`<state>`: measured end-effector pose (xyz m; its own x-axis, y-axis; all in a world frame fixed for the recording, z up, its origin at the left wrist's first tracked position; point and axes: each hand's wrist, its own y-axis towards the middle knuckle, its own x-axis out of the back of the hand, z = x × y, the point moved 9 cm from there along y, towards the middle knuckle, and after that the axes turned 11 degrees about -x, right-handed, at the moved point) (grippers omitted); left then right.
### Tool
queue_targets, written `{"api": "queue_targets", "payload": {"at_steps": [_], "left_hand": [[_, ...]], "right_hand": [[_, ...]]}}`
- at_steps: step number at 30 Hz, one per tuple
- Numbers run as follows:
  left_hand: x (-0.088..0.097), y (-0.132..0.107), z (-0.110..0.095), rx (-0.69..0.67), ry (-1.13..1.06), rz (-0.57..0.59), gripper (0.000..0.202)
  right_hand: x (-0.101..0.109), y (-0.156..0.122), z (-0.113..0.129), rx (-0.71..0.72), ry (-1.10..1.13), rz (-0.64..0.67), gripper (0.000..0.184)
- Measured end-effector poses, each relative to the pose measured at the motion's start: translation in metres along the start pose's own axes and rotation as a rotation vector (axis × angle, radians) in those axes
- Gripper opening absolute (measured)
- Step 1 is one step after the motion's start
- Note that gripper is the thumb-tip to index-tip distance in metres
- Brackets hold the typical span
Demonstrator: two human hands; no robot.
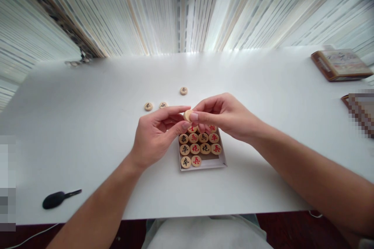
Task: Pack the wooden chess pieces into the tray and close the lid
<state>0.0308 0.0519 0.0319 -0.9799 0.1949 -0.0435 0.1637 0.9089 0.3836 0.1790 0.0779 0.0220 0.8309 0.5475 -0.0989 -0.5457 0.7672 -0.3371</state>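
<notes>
Above a shallow white box (223, 159), both hands meet at one round wooden xiangqi piece (187, 115), its visible face plain. My right hand (223, 116) pinches it, thumb on top. My left hand (157, 130) closes on the same piece from the left, index finger above and thumb below. In the box lie rows of xiangqi pieces with red and black characters, among them a black piece (186, 162) and a red piece (196, 161) in the front row. My fingers hide part of the back rows.
Three loose black-character pieces lie beyond the box: one at the back (183, 90), one at left (148, 106) and one partly behind my left hand (163, 105). A brown box (340, 64) is at far right. A black paddle-shaped object (55, 200) lies front left. Striped curtains (146, 11) hang behind the white table (102, 97).
</notes>
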Motion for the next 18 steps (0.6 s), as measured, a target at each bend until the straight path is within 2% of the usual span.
{"api": "queue_targets", "payload": {"at_steps": [5, 10, 18], "left_hand": [[-0.0060, -0.0016, -0.0004, -0.050, 0.019, 0.074, 0.030], [-0.0072, -0.0002, 0.0001, -0.039, -0.005, 0.081, 0.029], [-0.0030, 0.0020, 0.0000, 0.010, -0.021, 0.033, 0.026]], "right_hand": [[-0.0009, 0.0000, -0.0027, -0.022, -0.049, -0.019, 0.039], [-0.0024, 0.0005, -0.0015, -0.040, 0.011, -0.007, 0.041], [-0.0077, 0.0009, -0.0034, -0.061, 0.163, 0.118, 0.023]]}}
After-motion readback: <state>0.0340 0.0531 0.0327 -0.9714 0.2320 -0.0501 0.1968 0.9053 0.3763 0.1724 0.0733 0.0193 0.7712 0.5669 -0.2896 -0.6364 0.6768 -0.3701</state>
